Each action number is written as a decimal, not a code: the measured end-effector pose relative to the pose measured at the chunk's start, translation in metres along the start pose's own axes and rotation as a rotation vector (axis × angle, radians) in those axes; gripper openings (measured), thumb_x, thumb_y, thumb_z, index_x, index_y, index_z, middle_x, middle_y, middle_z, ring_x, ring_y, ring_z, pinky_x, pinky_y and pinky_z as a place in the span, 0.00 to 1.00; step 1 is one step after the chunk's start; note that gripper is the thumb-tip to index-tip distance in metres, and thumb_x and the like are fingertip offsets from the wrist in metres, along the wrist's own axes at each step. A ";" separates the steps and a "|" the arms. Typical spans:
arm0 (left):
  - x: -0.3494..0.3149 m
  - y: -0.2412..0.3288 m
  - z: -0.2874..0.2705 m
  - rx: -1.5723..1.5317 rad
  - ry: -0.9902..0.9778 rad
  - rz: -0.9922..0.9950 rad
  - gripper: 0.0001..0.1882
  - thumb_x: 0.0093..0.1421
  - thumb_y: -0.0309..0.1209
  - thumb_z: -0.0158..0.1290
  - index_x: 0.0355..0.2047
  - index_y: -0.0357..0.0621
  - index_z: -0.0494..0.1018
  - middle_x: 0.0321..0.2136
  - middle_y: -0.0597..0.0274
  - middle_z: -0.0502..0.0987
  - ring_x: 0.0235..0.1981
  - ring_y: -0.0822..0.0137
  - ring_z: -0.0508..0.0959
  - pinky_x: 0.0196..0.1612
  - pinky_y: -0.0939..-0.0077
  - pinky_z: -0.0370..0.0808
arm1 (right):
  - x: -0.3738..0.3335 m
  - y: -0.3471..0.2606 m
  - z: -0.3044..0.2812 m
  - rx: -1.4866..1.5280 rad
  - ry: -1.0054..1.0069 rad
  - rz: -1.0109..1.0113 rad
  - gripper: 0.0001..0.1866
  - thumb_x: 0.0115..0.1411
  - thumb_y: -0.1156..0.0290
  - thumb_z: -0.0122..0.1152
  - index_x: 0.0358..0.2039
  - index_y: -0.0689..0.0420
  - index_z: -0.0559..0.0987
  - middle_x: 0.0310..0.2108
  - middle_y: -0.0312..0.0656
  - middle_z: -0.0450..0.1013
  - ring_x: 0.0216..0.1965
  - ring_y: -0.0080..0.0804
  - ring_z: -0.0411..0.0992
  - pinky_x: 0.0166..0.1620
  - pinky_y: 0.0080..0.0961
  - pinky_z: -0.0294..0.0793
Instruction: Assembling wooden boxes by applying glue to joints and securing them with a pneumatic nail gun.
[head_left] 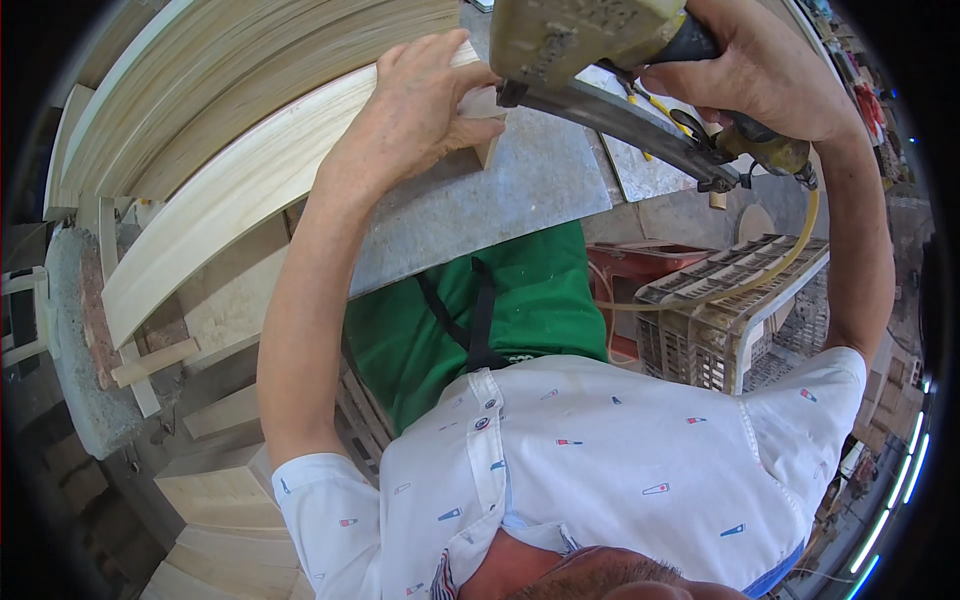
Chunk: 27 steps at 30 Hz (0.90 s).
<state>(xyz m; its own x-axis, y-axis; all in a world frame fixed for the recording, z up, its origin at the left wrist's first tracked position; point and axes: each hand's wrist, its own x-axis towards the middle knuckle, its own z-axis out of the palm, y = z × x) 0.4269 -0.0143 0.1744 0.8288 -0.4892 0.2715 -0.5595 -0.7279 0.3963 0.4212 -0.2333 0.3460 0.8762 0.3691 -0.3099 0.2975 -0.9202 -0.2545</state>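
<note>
My left hand (415, 110) is closed over the end of a long pale wooden board (230, 185), thumb and fingers pinching it near a small wood piece (486, 152). In my right hand (755, 75) is the handle of a worn beige pneumatic nail gun (575, 45), its fingers wrapped round the grip. The gun's dark magazine (620, 115) slants down to the right. Its nose sits right beside my left fingertips, at the wood; whether it touches is unclear. A yellow air hose (808, 215) runs from the handle's end.
A grey metal-topped table (480, 225) lies beneath the work. Stacked boards (270, 60) stand at the far left, more wood (225, 490) lower left. Pliers (655, 105) lie behind the magazine. At right are a plastic crate (700, 300) and a red container (635, 262).
</note>
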 end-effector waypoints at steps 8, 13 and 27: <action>0.000 -0.002 0.001 -0.042 0.011 0.015 0.24 0.47 0.41 0.61 0.47 0.53 0.76 0.56 0.46 0.64 0.60 0.51 0.61 0.63 0.59 0.53 | 0.006 0.003 0.005 -0.066 0.028 -0.073 0.17 0.49 0.61 0.65 0.28 0.65 0.76 0.18 0.40 0.72 0.19 0.28 0.70 0.23 0.25 0.68; -0.001 -0.002 0.003 -0.055 0.020 0.000 0.24 0.48 0.42 0.61 0.47 0.53 0.76 0.55 0.48 0.64 0.59 0.51 0.61 0.63 0.58 0.54 | 0.008 0.008 0.005 -0.018 -0.001 -0.053 0.18 0.48 0.62 0.65 0.28 0.66 0.76 0.18 0.40 0.72 0.20 0.28 0.70 0.23 0.24 0.69; 0.001 0.013 -0.003 -0.223 -0.007 -0.063 0.21 0.46 0.29 0.64 0.42 0.42 0.74 0.33 0.56 0.75 0.33 0.61 0.72 0.37 0.62 0.71 | 0.001 -0.013 0.004 -0.134 0.118 -0.149 0.17 0.47 0.63 0.62 0.24 0.67 0.74 0.15 0.41 0.69 0.18 0.29 0.68 0.22 0.29 0.66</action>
<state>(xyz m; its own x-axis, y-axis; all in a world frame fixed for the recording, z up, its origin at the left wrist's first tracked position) 0.4204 -0.0224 0.1820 0.8617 -0.4499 0.2347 -0.4931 -0.6332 0.5966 0.4170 -0.2204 0.3450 0.8548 0.4915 -0.1665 0.4678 -0.8687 -0.1627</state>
